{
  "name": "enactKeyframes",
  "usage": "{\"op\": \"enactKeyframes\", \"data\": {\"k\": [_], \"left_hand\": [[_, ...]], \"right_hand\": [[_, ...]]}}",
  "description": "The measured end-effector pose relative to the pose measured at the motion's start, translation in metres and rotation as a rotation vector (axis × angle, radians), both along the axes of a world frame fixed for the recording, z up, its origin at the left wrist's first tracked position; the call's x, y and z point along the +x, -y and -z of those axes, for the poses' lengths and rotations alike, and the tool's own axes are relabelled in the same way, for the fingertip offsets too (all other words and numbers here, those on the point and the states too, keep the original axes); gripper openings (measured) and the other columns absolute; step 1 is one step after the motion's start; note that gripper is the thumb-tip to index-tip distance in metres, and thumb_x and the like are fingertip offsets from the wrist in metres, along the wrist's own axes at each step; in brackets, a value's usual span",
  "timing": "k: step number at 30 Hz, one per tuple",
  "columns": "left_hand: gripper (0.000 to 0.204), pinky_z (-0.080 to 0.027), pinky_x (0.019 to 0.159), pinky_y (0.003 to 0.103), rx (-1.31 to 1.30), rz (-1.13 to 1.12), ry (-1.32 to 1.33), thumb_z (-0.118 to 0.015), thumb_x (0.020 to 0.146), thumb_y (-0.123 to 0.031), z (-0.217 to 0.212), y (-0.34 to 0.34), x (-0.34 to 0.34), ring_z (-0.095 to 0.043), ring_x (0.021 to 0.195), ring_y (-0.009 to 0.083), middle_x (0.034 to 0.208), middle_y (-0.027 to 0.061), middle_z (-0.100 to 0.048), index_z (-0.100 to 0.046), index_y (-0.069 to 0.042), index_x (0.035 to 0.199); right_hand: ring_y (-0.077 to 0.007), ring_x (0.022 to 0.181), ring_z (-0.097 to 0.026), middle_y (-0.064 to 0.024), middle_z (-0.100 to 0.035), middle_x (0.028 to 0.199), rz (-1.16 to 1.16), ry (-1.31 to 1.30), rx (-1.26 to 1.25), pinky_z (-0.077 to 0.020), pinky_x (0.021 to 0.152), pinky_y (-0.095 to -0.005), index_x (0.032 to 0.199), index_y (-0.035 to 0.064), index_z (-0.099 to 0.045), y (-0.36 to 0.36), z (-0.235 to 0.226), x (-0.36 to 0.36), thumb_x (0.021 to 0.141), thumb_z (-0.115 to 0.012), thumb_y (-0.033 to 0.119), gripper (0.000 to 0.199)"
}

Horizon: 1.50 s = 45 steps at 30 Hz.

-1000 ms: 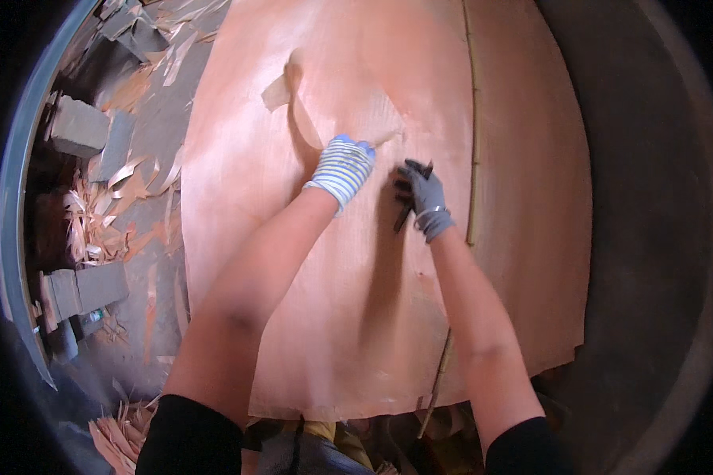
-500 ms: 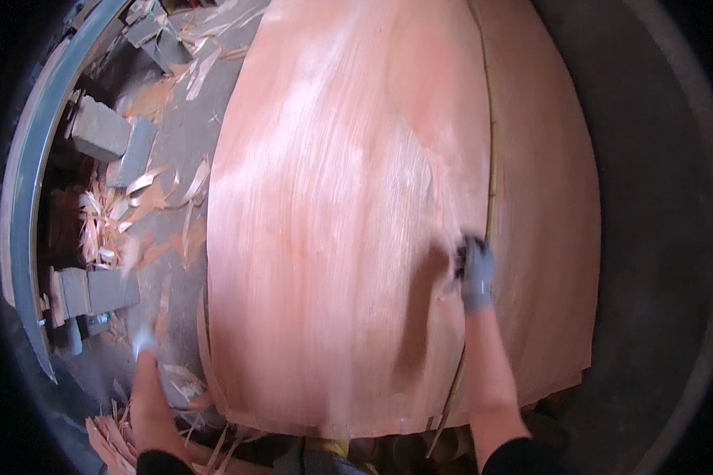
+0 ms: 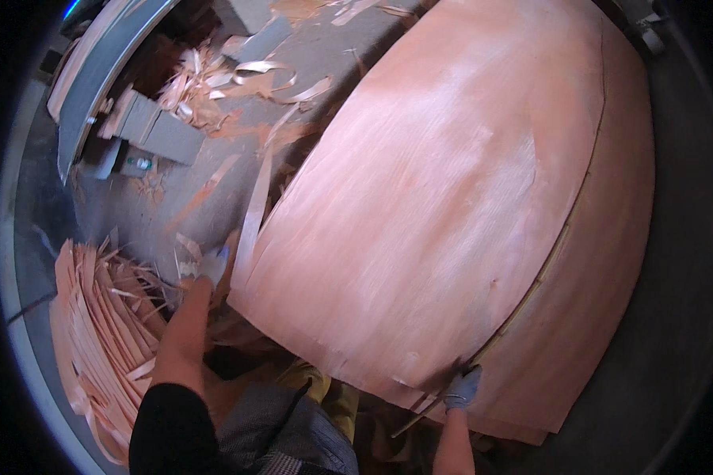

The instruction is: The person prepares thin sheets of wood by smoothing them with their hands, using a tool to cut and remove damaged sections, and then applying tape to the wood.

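A big sheet of pinkish wood veneer (image 3: 388,237) lies in front of me, its near edge close to my body. Along its right part runs a long thin stick (image 3: 558,237), the near end poking out past the sheet. My right hand (image 3: 462,389), in a grey glove with dark fingertips, is closed around the stick near the front edge. Left of the sheet, my left hand (image 3: 210,267) is gloved in pale fabric and smeared by motion. A long veneer strip (image 3: 255,210) stands up beside it; whether the fingers hold that strip cannot be seen.
A bundle of veneer strips (image 3: 103,317) lies at the lower left. Curled scraps (image 3: 202,87) litter the grey floor. Grey blocks (image 3: 158,131) sit under a long metal-edged beam (image 3: 95,87) at the far left. Dark floor (image 3: 681,261) borders the sheet's right side.
My view has turned left, so the sheet appears tilted. My right hand has moved along the stick toward the near edge. My left hand is now nearer the sheet's left corner.
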<state>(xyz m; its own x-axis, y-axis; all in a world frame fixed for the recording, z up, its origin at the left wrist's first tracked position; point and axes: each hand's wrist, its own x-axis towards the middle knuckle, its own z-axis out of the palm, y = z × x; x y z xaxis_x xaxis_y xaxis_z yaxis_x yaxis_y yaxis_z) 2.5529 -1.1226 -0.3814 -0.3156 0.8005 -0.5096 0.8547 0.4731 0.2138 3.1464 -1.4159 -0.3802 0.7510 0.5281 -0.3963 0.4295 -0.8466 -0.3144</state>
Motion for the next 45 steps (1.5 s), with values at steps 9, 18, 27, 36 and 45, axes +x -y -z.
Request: {"op": "enactKeyframes", "data": {"k": [9,18,27,36,45], "left_hand": [[0.053,-0.043,0.091,0.033,0.309,-0.109,0.507,-0.067,0.081,-0.028,0.008,-0.076,0.062,-0.057,0.104,0.024,0.116,0.0146,-0.059,-0.053,0.003,0.122],[0.039,-0.042,0.094,0.031,0.162,0.027,0.79,-0.068,0.079,-0.014,-0.009,-0.074,0.084,-0.055,0.108,0.0209,0.122,0.0103,-0.056,-0.059,-0.002,0.115],[0.058,-0.038,0.097,0.038,0.338,0.016,0.347,-0.067,0.08,-0.028,0.033,-0.062,0.077,-0.046,0.118,0.0313,0.129,0.0175,-0.047,-0.046,-0.003,0.127],[0.07,-0.018,0.107,0.051,0.173,0.619,-0.099,-0.057,0.081,-0.042,0.009,-0.005,0.101,-0.024,0.134,0.0331,0.147,0.0156,-0.021,-0.032,-0.011,0.139],[0.068,-0.018,0.106,0.05,0.432,0.512,-0.21,-0.061,0.077,-0.034,-0.051,0.054,0.084,-0.029,0.129,0.0358,0.142,0.0155,-0.032,-0.038,-0.009,0.135]], "right_hand": [[-0.0304,0.094,-0.059,-0.0257,-0.059,0.105,0.041,-0.195,0.078,-0.0458,0.08,-0.0369,0.121,-0.0078,-0.044,0.069,-0.024,0.015,0.083,-0.053,0.005,0.041],[-0.0117,0.057,-0.05,-0.0074,-0.054,0.075,0.116,-0.286,0.217,-0.0442,0.052,-0.0265,0.114,-0.0012,-0.046,0.074,-0.027,-0.021,0.084,-0.05,-0.003,0.03],[-0.0113,0.057,-0.05,-0.007,-0.054,0.073,0.084,-0.298,0.179,-0.0435,0.05,-0.0256,0.114,0.0,-0.046,0.066,-0.044,-0.028,0.085,-0.049,-0.002,0.03],[-0.0093,0.052,-0.045,-0.0028,-0.05,0.064,0.349,-0.256,0.354,-0.0394,0.048,-0.0246,0.1,-0.0002,-0.053,0.069,-0.061,-0.038,0.087,-0.054,0.007,0.015],[-0.0125,0.065,-0.051,-0.0054,-0.058,0.07,0.261,0.019,0.448,-0.0444,0.061,-0.0289,0.088,-0.0037,-0.06,0.113,-0.146,-0.075,0.083,-0.06,0.01,0.014]]}}
